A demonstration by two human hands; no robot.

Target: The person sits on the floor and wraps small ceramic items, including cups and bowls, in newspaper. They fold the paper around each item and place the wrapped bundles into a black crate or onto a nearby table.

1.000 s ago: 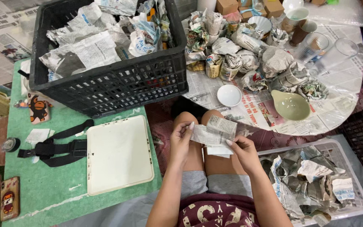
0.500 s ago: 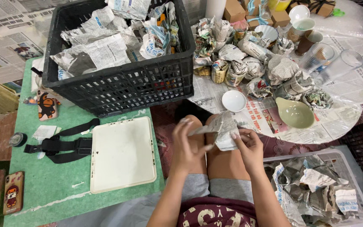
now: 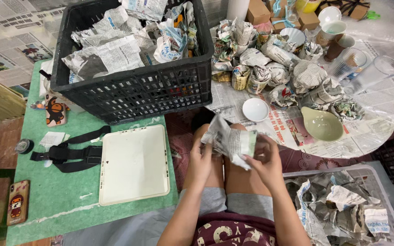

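Above my knees, both hands hold a bundle wrapped in crumpled newspaper (image 3: 230,141). My left hand (image 3: 200,160) grips its left side and my right hand (image 3: 264,160) pinches loose paper on its right and underside. A pale green edge shows at the bundle's right end; what is inside is hidden. A small white dish (image 3: 255,109) and a pale green bowl (image 3: 321,124) lie unwrapped on newspaper just beyond my knees.
A black crate (image 3: 135,91) of wrapped bundles stands far left. Several wrapped pieces (image 3: 270,64), cups and clear glasses (image 3: 370,75) lie ahead. A white bin (image 3: 391,214) of wrapped items is at my right. A white lid (image 3: 134,164), black strap (image 3: 69,152) and phone (image 3: 17,202) rest on a green mat.
The paper strip that was stretched flat between my hands is now folded round the object into a crumpled bundle. My hands have drawn closer together.
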